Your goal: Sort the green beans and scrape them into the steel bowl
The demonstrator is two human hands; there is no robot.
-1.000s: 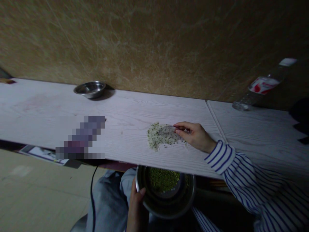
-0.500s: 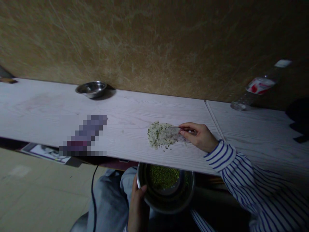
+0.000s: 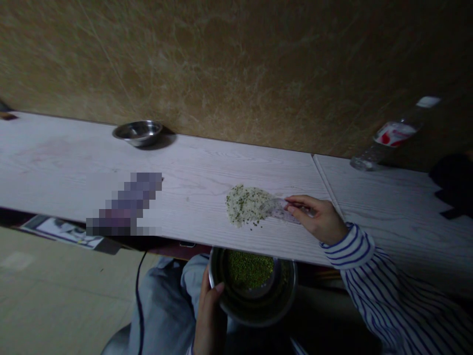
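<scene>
Clear plastic (image 3: 277,209) was gripped right of the grain pile (image 3: 244,204) by the right hand (image 3: 320,219); nearer, a bowl (image 3: 256,315) by the left hand (image 3: 210,303).

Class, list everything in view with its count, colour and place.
wall: one, brown, behind
tabletop: one, whitish, centre
grain pile: one, white-and-green, on tabletop
plastic piece: one, clear, at grain pile
large bowl: one, silver, below tabletop edge
beans: many, green, in large bowl
small bowl: one, silver, near wall
plastic bottle: one, clear, right
pixelated item: one, purplish, left
dark item: one, black, right
brown item: one, brown, left
sheet: one, whitish, lower left
cable: one, black, lower left
floor: one, beige, lower left
jeans: one, blue, lower centre
striped sleeve: one, blue-white, right
left grip: one, on large bowl
right grip: one, on plastic piece
</scene>
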